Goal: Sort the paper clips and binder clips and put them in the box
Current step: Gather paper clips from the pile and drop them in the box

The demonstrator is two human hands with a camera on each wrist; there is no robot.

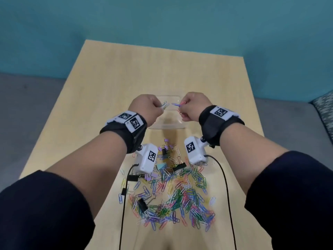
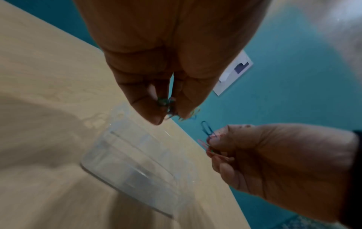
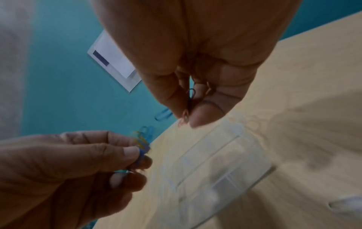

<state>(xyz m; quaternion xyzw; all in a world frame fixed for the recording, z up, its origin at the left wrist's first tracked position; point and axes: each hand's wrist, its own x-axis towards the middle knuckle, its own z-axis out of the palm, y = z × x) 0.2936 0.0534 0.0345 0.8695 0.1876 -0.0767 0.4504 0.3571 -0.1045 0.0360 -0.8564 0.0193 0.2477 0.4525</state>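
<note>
A clear plastic box stands on the wooden table, and both hands hover just above it. My left hand pinches a small bunch of paper clips, green and blue in the left wrist view. My right hand pinches a blue and some pink paper clips, which show between thumb and fingers. A large pile of coloured paper clips lies nearer me, mixed with black binder clips and purple binder clips. The box looks empty but is blurred.
Two black cables run from the wrist cameras back across the pile toward me. The table's far edge lies beyond the box, against a teal wall with a white paper sheet. A patterned cushion sits at the right.
</note>
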